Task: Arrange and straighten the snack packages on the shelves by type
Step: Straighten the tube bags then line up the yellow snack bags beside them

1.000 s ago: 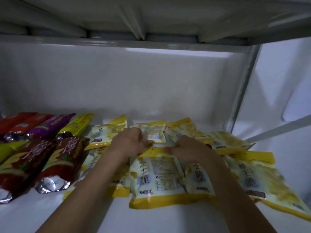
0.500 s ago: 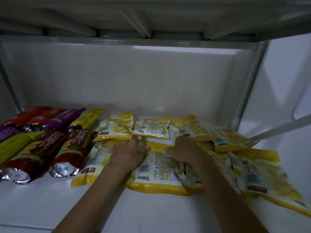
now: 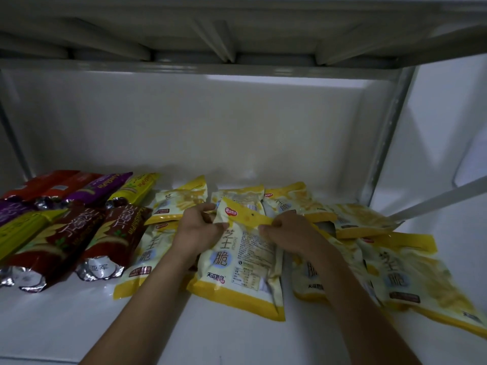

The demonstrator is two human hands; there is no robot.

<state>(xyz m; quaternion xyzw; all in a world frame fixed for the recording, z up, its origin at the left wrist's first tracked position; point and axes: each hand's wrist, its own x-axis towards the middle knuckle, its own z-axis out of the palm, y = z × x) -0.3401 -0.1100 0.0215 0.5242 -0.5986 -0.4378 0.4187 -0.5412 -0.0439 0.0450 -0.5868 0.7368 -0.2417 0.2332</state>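
A yellow and white snack bag (image 3: 242,262) lies in the middle of the white shelf (image 3: 147,325), its top edge lifted. My left hand (image 3: 199,230) grips the bag's upper left corner. My right hand (image 3: 288,233) pinches the upper right of the same top edge. Several more yellow bags of the same kind lie around it: one at the left (image 3: 147,256), three in a row behind (image 3: 238,197), and overlapping ones at the right (image 3: 405,275). Dark red packages (image 3: 116,235) lie at the left front.
Behind the dark red packages lie a purple package (image 3: 101,187), a yellow-green one (image 3: 137,188) and red ones (image 3: 50,183). The shelf above (image 3: 237,30) hangs low overhead. A metal upright (image 3: 387,135) stands at the back right, with a slanted bar (image 3: 434,198) beside it.
Both hands have gone from pressing on the middle bag to gripping its top edge, which now stands lifted off the pile. The camera view has shifted slightly.
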